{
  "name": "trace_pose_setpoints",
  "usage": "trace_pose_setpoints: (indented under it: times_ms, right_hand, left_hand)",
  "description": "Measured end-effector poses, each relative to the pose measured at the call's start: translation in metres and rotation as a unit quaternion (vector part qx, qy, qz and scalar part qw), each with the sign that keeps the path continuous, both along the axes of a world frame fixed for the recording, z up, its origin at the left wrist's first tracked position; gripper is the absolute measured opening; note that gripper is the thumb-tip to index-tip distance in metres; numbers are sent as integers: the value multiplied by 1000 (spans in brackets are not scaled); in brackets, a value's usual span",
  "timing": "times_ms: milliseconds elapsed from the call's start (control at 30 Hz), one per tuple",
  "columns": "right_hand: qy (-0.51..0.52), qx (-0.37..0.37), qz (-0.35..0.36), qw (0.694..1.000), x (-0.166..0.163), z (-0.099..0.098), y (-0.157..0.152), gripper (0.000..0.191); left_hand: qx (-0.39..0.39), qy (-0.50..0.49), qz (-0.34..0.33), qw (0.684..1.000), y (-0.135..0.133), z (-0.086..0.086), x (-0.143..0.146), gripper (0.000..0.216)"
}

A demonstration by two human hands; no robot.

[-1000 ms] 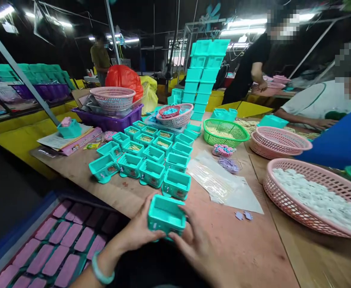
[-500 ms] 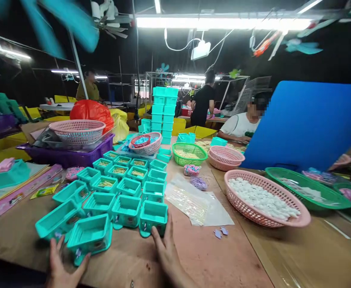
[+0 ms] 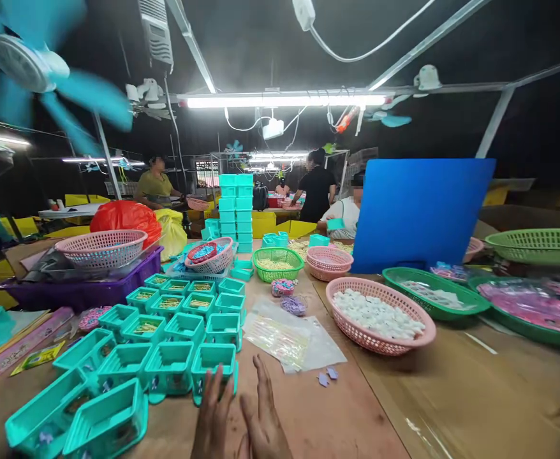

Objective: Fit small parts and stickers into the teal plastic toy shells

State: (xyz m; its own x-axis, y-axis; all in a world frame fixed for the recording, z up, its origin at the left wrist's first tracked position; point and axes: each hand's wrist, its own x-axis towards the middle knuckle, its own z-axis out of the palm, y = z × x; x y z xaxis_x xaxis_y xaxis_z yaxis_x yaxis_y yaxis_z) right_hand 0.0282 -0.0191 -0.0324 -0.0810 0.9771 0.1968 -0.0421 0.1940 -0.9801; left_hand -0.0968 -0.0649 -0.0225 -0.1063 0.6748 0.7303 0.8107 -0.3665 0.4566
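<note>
- Teal boxes [image 3: 169,377]: moulded plastic, smooth, faint sheen on walls.
- Tabletop [image 3: 318,417]: brown, matt, paper- or board-like, scuffed in spots.
- Pink basket [image 3: 380,342]: plastic, wall pierced all round.
- Purple crate [image 3: 131,275]: plastic, low gloss.
- Blue panel [image 3: 418,213]: smooth, flat finish; plastic by look.
- Red bag [image 3: 127,222]: thin plastic, crinkled, shiny.
- Clear packet [image 3: 280,341]: glossy film, wrinkled.
- Overhead bars [image 3: 191,48]: metal by look, dull grey.

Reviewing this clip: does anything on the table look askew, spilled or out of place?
Mildly. Two small purple pieces lie loose on the tabletop, apart from the purple pile behind the plastic sheets. The nearest turquoise box, front left, looks angled against the neater rows. No damage stands out.
</note>
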Motion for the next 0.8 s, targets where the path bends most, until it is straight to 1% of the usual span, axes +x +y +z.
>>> trace_pose_setpoints:
  times_ms: [67, 133, 200, 233, 267, 367, 433, 467, 533, 567, 633, 700, 800]
  right_hand:
    - [36, -20, 7, 999, 17, 32, 13, 82]
    - [75, -25, 0, 997, 31, 61, 41, 84]
    - [107, -18, -17, 994, 43, 89, 85, 86]
    - [119, -18, -24, 992, 48, 102, 112, 84]
    - [129, -20, -28, 991, 51, 116, 142, 80]
    - [147, -48, -17, 988, 57, 159, 245, 61]
    - [149, -68, -2, 986, 56, 185, 319, 55]
    - [149, -79, 2, 986, 53, 195, 355, 54]
    - [147, -100, 2, 984, 44, 208, 419, 54]
    - [144, -111, 1, 983, 39, 211, 446, 55]
    - [135, -136, -1, 981, 28, 209, 489, 58]
    - [123, -165, -5, 979, 19, 202, 520, 62]
    - [106, -203, -17, 973, 12, 194, 556, 68]
  left_hand:
    - [-36, -27, -110, 993, 22, 26, 26, 68]
    - [-113, -82, -175, 975, 54, 58, 44, 63]
    - [-221, -143, -217, 940, 99, 93, 59, 64]
    - [-260, -170, -220, 925, 128, 109, 66, 63]
    - [-278, -192, -218, 916, 159, 125, 72, 61]
    - [-263, -205, -199, 922, 268, 165, 89, 46]
    - [-245, -216, -168, 930, 345, 186, 94, 38]
    - [-232, -221, -147, 936, 382, 195, 95, 37]
    - [-207, -230, -102, 945, 448, 206, 91, 39]
    - [-197, -235, -78, 949, 477, 210, 86, 41]
    - [-184, -246, -29, 951, 524, 214, 72, 41]
    - [-177, -260, 22, 949, 560, 216, 51, 42]
    - [-164, -289, 93, 939, 600, 225, 6, 42]
